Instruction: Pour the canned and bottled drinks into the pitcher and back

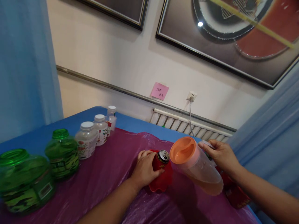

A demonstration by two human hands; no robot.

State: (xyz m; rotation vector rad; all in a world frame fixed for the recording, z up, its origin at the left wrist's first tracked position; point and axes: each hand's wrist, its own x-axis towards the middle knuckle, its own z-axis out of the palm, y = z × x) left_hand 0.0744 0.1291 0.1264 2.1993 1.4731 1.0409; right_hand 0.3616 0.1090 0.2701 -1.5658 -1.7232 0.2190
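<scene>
My left hand (145, 169) is wrapped round an opened drink can (163, 157), dark with a silver top. Under the can lies a red scalloped dish (161, 185). Just to the right, my right hand (221, 155) grips the handle of a translucent pitcher (198, 171) with an orange lid. The pitcher is tilted towards the can, its lid close to the can's top, and a brownish liquid lies low inside it. Whether any liquid is flowing from the lid I cannot tell.
Two green jars (62, 154) and several white-capped clear bottles (101, 130) stand in a row at left. Red cans (237, 196) sit partly behind my right forearm. Purple plastic sheeting (112, 161) covers the blue table (88, 115). A radiator (173, 121) runs along the wall.
</scene>
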